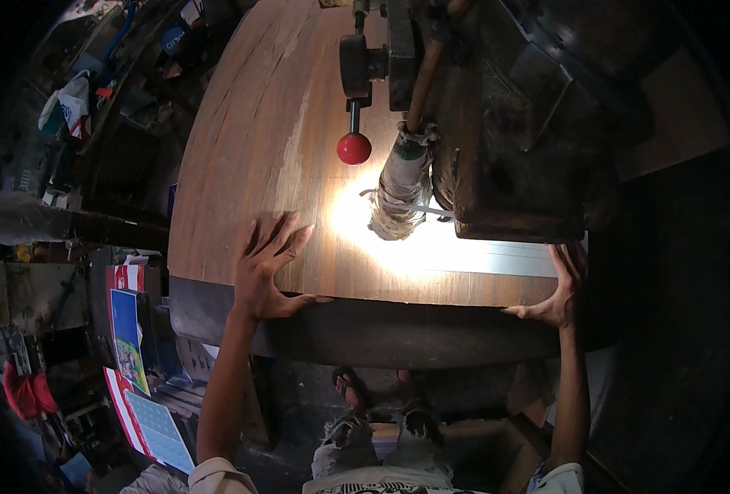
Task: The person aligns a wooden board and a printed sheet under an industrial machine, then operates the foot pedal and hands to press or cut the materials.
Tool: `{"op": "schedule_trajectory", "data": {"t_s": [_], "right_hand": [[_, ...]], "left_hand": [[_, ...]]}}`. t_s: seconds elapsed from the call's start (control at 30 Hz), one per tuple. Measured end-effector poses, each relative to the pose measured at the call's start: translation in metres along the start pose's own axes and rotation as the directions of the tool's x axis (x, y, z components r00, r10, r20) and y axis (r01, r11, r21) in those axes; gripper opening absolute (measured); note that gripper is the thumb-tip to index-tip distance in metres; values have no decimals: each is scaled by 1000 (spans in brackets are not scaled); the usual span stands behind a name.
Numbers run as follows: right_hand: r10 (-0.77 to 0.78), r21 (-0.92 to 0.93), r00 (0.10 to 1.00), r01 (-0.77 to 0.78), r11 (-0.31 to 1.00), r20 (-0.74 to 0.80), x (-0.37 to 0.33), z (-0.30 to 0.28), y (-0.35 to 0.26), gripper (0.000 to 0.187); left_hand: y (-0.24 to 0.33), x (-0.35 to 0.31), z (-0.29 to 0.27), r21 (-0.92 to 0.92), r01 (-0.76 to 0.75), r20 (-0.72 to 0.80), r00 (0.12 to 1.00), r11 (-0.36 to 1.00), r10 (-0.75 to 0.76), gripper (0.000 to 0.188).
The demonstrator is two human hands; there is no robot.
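Observation:
A broad sheet of brown wood veneer [250, 140] lies on a dark table under a machine, with pale streaks and dark cracks along its grain. My left hand [265, 272] rests on it near the front left, fingers spread, thumb stretched along the front edge. At the right end, my right hand [562, 288] has its fingers stretched beside a pale, shiny strip [497, 258] and its thumb along the same edge. A lamp wrapped in cloth or tape [402, 189] hangs between my hands and throws a bright spot on the veneer.
A lever with a red ball knob [353, 149] hangs left of the lamp. The dark machine head [521, 189] overhangs the right side. The table's dark curved front [365, 337] is close to my legs. Cluttered shelves [126, 123] and calendars [155, 424] stand at left.

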State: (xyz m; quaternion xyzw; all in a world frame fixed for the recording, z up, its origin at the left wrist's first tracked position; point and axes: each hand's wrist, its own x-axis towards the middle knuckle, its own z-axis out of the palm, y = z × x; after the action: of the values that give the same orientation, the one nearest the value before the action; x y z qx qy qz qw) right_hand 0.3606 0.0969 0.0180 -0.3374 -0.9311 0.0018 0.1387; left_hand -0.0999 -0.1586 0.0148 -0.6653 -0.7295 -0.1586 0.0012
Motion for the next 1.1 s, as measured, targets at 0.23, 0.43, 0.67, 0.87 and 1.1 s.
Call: {"op": "schedule_trajectory", "data": {"t_s": [0.23,0.43,0.67,0.87,1.1], "right_hand": [[28,-10,999,-28,1000,17,3,0,-1,156],[-23,27,999,24,999,-46,2,1,4,155],[30,33,999,-31,999,26,10,-5,-1,154],[61,9,994,-62,998,89,13,-8,-1,155],[50,-23,996,-48,999,75,15,-5,0,155]], "left_hand": [[1,2,-2,-9,10,0,1000,1000,-10,105],[0,4,-5,-1,-4,-6,1000,1000,4,105],[1,6,-6,-8,-5,-22,1000,1000,4,106],[-1,6,-6,-26,13,1,1000,1000,-13,107],[-3,9,-5,-14,2,-14,1000,1000,-2,107]]}}
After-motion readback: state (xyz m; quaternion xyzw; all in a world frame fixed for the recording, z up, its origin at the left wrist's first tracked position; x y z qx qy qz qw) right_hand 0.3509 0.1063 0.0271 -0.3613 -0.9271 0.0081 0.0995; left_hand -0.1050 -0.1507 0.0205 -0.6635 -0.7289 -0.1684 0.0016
